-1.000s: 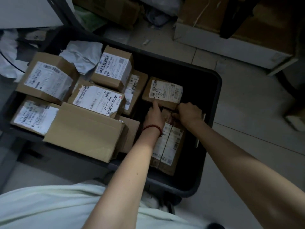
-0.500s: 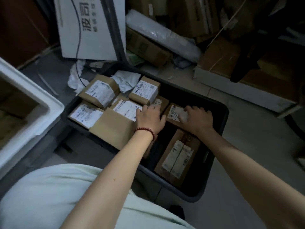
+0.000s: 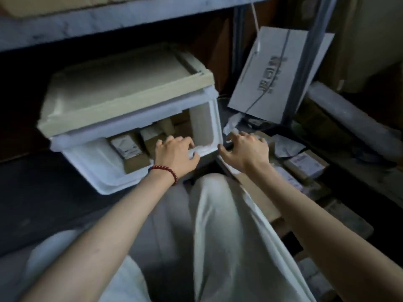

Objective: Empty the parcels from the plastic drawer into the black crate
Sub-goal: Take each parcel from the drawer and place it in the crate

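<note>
The white plastic drawer (image 3: 102,179) stands pulled out of its white cabinet (image 3: 122,83), with several brown labelled parcels (image 3: 128,149) inside. My left hand (image 3: 174,155), a red bead bracelet on its wrist, hovers at the drawer's front right rim with loosely curled fingers and holds nothing. My right hand (image 3: 246,151) hangs in the air just right of the drawer's corner, fingers spread and empty. At the right lies the black crate (image 3: 353,158), holding labelled parcels (image 3: 305,165); my right arm and leg hide much of it.
A grey shelf board (image 3: 109,20) runs above the cabinet. A white printed board (image 3: 272,73) leans behind a metal post (image 3: 305,62). Crumpled white paper (image 3: 233,125) lies between drawer and crate. My pale-trousered leg (image 3: 218,225) fills the foreground.
My view has swung left from the crate to the drawer. Both hands left the parcels in the crate and moved over to the drawer's front right corner, empty.
</note>
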Tool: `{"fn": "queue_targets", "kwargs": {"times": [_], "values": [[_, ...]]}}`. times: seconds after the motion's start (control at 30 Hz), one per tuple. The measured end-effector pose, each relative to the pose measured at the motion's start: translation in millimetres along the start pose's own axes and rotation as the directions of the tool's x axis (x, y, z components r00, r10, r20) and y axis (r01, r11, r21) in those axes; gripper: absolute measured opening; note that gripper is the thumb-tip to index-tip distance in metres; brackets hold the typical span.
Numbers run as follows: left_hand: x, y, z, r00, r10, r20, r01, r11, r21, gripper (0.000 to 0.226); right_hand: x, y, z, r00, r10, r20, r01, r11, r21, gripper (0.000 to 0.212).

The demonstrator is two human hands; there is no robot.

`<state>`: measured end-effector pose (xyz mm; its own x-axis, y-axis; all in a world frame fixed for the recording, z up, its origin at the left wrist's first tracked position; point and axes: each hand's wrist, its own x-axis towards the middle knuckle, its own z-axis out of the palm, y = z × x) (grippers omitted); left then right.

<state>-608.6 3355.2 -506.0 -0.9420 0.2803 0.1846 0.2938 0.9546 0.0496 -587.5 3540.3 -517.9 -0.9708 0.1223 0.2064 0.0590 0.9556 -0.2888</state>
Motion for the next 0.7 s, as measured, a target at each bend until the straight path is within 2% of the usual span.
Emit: {"fn": "queue_targets", "kwargs": {"times": [0.17,0.3,0.4,0.5,0.57,0.7], "values": [[-68,-101,-18,0.944,-0.329,0.028,0.33,0.94,-0.087,0.022,6,-103,25,0.968,-0.233,0.089,0.223,0.969,0.11,0.048],[-102,-147,0,0.847,-0.499,0.181,0.531,0.799,-0.283,0.023,-9,-139,63,0.941,-0.263,0.212,0.219,0.953,0.209,0.047],[-97,-156,17,0.843,-0.499,0.201,0.537,0.769,-0.346,0.034,-22,-149,90,0.904,-0.306,0.3,0.275,0.951,0.142,0.045],[-85,-166,25,0.866,-0.471,0.168,0.5,0.832,-0.239,0.037,-10,-162,97,0.899,-0.378,0.221,0.361,0.925,0.116,0.043],[-76,-175,30,0.866,-0.474,0.161,0.5,0.834,-0.235,0.038,9,-163,98,0.915,-0.327,0.237,0.303,0.944,0.134,0.049],[-46,-185,51,0.866,-0.489,0.109,0.495,0.804,-0.33,0.045,53,-155,113,0.916,-0.172,0.362,0.124,0.981,0.151,0.066]]}}
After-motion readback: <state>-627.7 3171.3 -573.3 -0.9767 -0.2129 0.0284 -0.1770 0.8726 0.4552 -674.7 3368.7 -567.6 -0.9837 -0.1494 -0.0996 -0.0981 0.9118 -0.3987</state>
